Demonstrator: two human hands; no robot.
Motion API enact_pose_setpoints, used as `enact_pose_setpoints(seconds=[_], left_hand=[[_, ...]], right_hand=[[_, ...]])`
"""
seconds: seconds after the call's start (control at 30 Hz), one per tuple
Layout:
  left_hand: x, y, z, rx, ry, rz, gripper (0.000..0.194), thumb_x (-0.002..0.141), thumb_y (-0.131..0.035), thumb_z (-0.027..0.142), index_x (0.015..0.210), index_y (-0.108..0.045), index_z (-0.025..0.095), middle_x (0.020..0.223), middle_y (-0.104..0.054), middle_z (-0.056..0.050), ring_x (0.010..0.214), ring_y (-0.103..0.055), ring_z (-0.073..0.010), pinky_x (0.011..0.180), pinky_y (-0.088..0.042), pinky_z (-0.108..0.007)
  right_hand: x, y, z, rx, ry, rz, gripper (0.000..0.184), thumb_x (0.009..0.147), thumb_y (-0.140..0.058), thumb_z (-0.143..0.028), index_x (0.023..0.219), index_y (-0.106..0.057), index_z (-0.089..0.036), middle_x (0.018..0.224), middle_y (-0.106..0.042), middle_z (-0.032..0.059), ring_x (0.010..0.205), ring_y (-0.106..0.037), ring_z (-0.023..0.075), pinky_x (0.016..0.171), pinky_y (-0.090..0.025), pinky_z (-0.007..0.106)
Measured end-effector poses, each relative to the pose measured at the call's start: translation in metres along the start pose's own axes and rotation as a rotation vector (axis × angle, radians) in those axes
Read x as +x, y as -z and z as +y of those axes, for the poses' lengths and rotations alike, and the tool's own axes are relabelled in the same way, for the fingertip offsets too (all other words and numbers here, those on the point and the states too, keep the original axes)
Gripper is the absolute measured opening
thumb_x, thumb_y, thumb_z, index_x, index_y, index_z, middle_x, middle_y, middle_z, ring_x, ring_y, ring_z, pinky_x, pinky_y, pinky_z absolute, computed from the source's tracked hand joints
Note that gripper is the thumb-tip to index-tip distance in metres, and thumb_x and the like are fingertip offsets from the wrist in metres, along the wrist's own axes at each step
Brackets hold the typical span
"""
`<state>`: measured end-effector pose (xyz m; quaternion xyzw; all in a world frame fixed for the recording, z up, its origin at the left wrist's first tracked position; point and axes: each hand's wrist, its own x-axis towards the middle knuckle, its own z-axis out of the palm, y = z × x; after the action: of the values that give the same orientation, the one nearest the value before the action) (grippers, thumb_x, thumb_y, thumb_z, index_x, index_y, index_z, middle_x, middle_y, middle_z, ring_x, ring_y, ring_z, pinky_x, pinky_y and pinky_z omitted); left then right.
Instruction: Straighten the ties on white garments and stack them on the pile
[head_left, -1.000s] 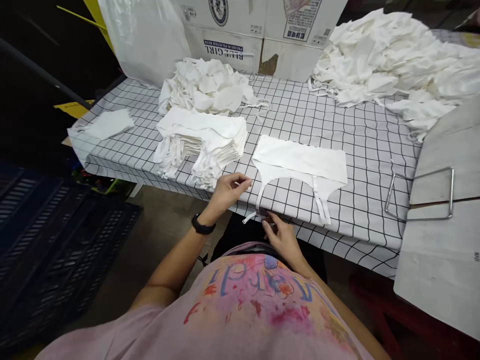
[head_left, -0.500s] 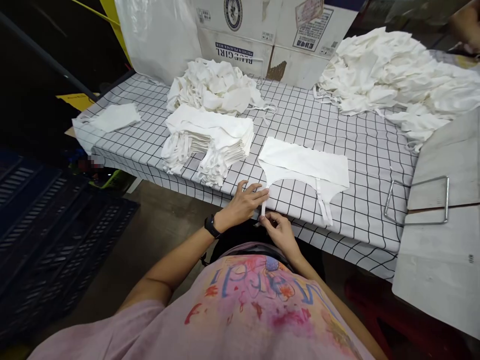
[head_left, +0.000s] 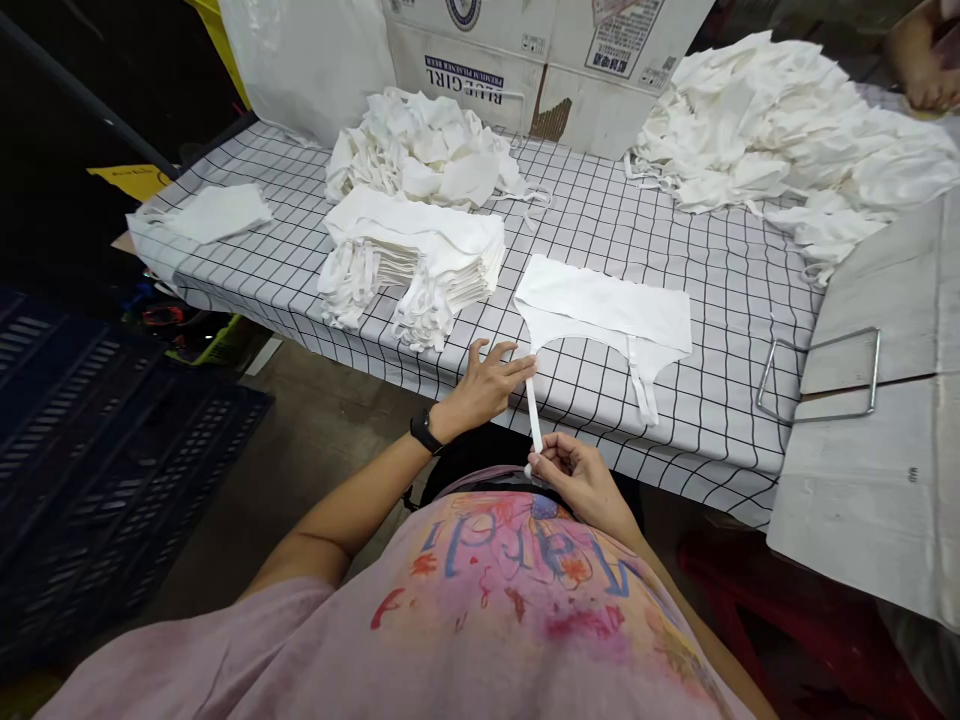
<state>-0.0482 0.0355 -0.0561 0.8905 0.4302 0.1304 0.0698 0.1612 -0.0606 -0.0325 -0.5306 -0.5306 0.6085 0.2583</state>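
A white garment [head_left: 604,313] with two straps lies flat near the front edge of the checked table [head_left: 720,290]. My right hand [head_left: 574,473] pinches the end of its left strap [head_left: 533,410] and holds it taut toward my body. My left hand [head_left: 487,382] lies with fingers stretched out flat on the tablecloth, its fingertips pressing the top of that strap. The garment's right strap [head_left: 643,390] lies loose on the cloth. A black watch is on my left wrist.
A neat stack of folded white garments [head_left: 416,260] sits left of the flat one, a loose heap [head_left: 427,160] behind it, and a big pile [head_left: 780,130] at the back right. Cardboard boxes [head_left: 540,60] stand behind. A grey board with a metal handle [head_left: 817,375] lies on the right. Another person's hand [head_left: 926,70] shows top right.
My right hand has pulled the left strap's end back off the table edge toward me, stretching it straight. My left hand slid right and flattened onto the strap's top.
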Motion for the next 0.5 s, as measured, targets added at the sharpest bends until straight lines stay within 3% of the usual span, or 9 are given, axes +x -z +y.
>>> enact_pose_setpoints(seconds=[0.13,0.2,0.5], left_hand=[[0.0012,0.0011,0.0012,-0.03,0.018,-0.008,0.066,0.084,-0.045,-0.005,0.14,-0.063,0.026,0.151,-0.06,-0.005,0.142,-0.045,-0.0335,0.113,-0.027,-0.063],[0.0014,0.0019,0.0016,-0.035,0.02,-0.011,0.067,0.083,-0.045,-0.006,0.14,-0.063,0.025,0.152,-0.06,-0.005,0.142,-0.045,-0.0337,0.113,-0.026,-0.063],[0.0016,0.0034,0.0028,-0.05,0.031,-0.018,0.068,0.081,-0.047,-0.006,0.14,-0.063,0.025,0.151,-0.06,-0.006,0.143,-0.044,-0.0342,0.113,-0.025,-0.064]], right_hand=[[-0.0018,0.0041,-0.0044,-0.325,0.197,0.206,0.023,0.091,-0.067,-0.043,0.081,-0.067,-0.022,0.081,-0.067,0.0034,0.073,-0.058,0.0188,0.07,-0.045,0.032],[-0.0028,0.0057,-0.005,-0.388,0.253,0.236,0.02,0.092,-0.065,-0.04,0.082,-0.067,-0.023,0.085,-0.069,0.0041,0.079,-0.06,0.0203,0.075,-0.046,0.033],[-0.0064,0.01,-0.0015,-0.326,0.103,0.182,0.022,0.092,-0.067,-0.041,0.081,-0.063,-0.022,0.062,-0.055,-0.0037,0.055,-0.047,0.0133,0.056,-0.037,0.028]])
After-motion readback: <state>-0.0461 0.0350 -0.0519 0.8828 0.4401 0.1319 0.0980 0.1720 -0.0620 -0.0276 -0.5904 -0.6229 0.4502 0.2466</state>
